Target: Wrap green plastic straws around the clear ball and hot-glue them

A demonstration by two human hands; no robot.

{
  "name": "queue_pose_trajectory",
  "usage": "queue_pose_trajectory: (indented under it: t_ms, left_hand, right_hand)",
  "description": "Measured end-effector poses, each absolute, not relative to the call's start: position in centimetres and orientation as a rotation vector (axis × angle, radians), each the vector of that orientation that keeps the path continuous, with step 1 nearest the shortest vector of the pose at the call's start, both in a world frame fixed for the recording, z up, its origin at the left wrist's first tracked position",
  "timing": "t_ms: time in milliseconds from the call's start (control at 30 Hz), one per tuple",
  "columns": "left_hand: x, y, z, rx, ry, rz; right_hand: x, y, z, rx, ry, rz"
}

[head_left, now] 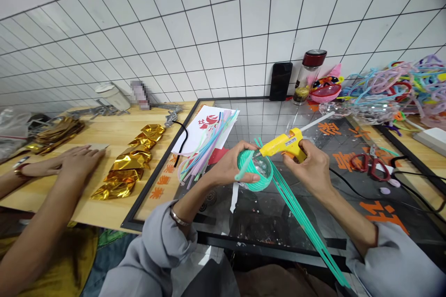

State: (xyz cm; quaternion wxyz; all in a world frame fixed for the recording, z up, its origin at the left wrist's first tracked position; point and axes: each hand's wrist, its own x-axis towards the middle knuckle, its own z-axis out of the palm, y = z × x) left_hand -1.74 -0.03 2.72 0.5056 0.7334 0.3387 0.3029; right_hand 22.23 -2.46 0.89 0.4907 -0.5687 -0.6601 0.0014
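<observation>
My left hand (pixel 232 167) is closed around a clear round bowl wrapped in green cord (pixel 260 183). Its clear inner wall shows through the opening. In my right hand (pixel 311 167) is a yellow glue gun (pixel 284 143), with a white glue stick (pixel 318 121) poking out of its back. The nozzle points left and meets the bowl's upper rim, though I cannot make out any fresh glue. Long loose green strands (pixel 306 222) run from the bowl down to the right, past my right forearm.
A bundle of pastel strips (pixel 205 148) lies on white paper to the left. Red scissors (pixel 371 164) and a black cable (pixel 348 185) are at the right. Along the wall stand a phone (pixel 280 81) and a glass bottle (pixel 306 79). A co-worker's hands (pixel 78 160) rest beside gold foil (pixel 132 162).
</observation>
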Motion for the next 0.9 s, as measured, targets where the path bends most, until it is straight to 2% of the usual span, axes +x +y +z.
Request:
queue_pose_trajectory:
  t_ms: [900]
  left_hand:
    - [-1.84,0.07,2.43,1.786,0.805,0.741]
  right_hand:
    - [22.23,-2.41,0.66,-1.376,-1.598,0.007]
